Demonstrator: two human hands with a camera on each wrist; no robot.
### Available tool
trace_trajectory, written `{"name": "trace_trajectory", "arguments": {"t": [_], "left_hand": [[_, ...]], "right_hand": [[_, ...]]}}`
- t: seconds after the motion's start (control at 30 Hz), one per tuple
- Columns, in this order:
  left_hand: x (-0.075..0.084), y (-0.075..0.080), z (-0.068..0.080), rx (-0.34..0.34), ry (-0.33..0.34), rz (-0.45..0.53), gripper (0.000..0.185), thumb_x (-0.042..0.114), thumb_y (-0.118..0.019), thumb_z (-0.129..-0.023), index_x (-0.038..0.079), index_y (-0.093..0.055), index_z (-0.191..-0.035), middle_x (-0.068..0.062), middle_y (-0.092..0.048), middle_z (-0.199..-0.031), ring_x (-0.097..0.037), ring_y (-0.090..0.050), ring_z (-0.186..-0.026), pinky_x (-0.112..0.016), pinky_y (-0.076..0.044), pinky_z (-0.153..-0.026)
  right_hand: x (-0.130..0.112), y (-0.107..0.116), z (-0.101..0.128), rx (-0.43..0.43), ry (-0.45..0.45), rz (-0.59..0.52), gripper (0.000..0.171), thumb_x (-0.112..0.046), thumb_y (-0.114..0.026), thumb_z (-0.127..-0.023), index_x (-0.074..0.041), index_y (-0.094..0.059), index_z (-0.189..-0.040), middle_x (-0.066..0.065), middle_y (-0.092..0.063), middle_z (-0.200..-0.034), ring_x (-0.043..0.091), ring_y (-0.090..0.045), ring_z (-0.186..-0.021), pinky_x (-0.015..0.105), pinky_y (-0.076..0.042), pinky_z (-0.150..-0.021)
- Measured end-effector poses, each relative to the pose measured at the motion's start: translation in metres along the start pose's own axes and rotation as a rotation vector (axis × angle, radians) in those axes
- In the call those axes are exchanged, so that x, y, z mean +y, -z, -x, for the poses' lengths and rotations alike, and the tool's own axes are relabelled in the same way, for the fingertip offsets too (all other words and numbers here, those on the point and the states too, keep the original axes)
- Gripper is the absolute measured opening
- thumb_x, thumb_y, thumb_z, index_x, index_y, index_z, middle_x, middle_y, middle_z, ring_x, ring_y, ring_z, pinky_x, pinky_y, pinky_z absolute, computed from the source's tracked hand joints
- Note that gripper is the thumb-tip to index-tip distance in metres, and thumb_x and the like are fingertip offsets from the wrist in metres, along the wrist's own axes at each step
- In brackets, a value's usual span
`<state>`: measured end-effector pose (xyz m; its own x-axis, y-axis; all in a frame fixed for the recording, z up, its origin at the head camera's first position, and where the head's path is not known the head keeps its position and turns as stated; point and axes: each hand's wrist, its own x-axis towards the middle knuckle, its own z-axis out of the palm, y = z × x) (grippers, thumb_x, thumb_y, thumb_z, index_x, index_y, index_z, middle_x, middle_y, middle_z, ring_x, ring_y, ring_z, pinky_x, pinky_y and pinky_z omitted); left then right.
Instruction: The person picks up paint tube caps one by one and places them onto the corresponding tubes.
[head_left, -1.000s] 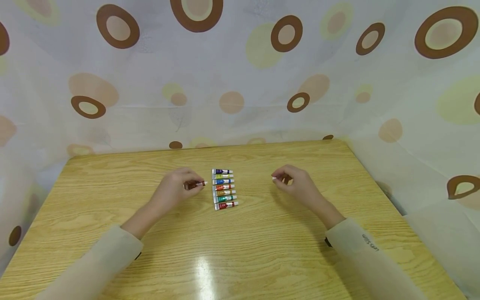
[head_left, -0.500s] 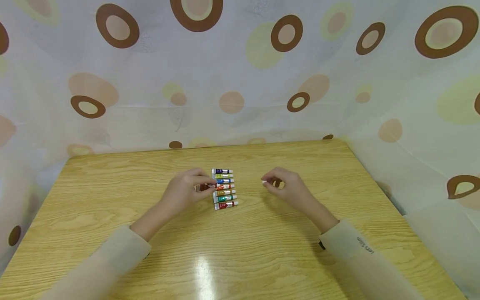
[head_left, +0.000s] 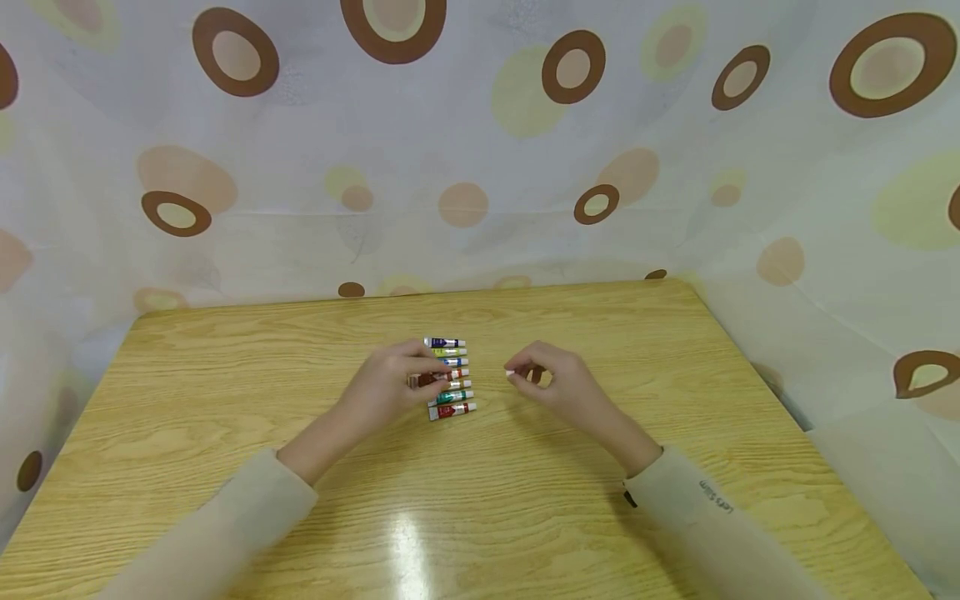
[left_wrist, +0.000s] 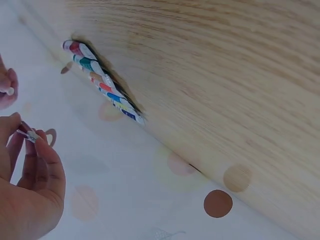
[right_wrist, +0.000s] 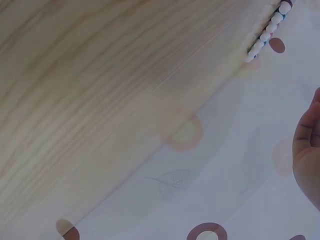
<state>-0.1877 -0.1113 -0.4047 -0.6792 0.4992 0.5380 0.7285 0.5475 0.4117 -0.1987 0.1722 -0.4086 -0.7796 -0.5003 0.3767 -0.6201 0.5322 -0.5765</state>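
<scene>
At table centre, the left hand [head_left: 386, 386] pinches a small brown paint tube [head_left: 429, 379] between thumb and fingertips, nozzle end pointing right, just over the row of paint tubes [head_left: 447, 378]. The right hand [head_left: 551, 383] pinches a small white cap [head_left: 510, 374] at its fingertips, near the row's cap side, approx. level w/ the tube.

Judged step: cap goes on the held tube.

1. Keep the left-hand grip on the tube's rear half, so the body isn't squeezed near the nozzle.
2. Line up cap & nozzle on 1 axis before contact; a tilted start risks cross-threading.
3. Turn the cap, not the tube.
4. Work clear of the row, as a knuckle could knock the tubes out of line on the table [head_left: 525, 517].
</scene>
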Motion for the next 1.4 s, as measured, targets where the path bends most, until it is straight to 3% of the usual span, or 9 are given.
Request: {"name": "trace_trajectory", "arguments": {"t": [0.2,0.47,0.97,1.4], "left_hand": [[0.003,-0.004,-0.001,-0.008,-0.036,0.004,0.014,0.006,-0.085,-0.083,0.003,-0.082,-0.096,-0.007,-0.073,-0.092,-0.013,-0.066,-0.071,-0.014,-0.053,-0.059],[0.010,-0.006,-0.002,-0.045,-0.035,0.030,0.014,0.007,-0.083,-0.086,0.002,-0.081,-0.099,-0.007,-0.073,-0.095,-0.011,-0.066,-0.074,-0.012,-0.053,-0.061],[0.015,-0.010,-0.003,-0.028,-0.096,0.021,0.010,0.003,-0.083,-0.084,0.003,-0.081,-0.094,-0.006,-0.073,-0.093,-0.012,-0.067,-0.075,-0.011,-0.054,-0.063],[0.019,-0.011,-0.004,-0.031,-0.110,0.023,0.009,0.004,-0.083,-0.084,0.004,-0.080,-0.093,-0.005,-0.074,-0.092,-0.011,-0.068,-0.076,-0.014,-0.055,-0.065]], "right_hand": [[-0.008,-0.007,-0.002,-0.007,0.006,-0.032,0.009,-0.005,-0.074,-0.094,-0.006,-0.075,-0.102,0.003,-0.074,-0.094,0.010,-0.066,-0.083,0.025,-0.057,-0.072],[-0.016,-0.015,-0.004,-0.012,0.036,-0.061,0.009,-0.004,-0.073,-0.094,-0.008,-0.075,-0.101,0.002,-0.075,-0.095,0.010,-0.067,-0.084,0.024,-0.058,-0.074],[-0.027,-0.022,-0.006,-0.017,0.073,-0.081,0.009,-0.002,-0.073,-0.092,-0.007,-0.074,-0.100,0.004,-0.074,-0.096,0.011,-0.066,-0.083,0.025,-0.058,-0.073],[-0.027,-0.024,-0.004,-0.027,0.066,-0.075,0.008,-0.003,-0.074,-0.092,-0.009,-0.074,-0.098,0.004,-0.074,-0.094,0.009,-0.064,-0.081,0.024,-0.056,-0.072]]}}
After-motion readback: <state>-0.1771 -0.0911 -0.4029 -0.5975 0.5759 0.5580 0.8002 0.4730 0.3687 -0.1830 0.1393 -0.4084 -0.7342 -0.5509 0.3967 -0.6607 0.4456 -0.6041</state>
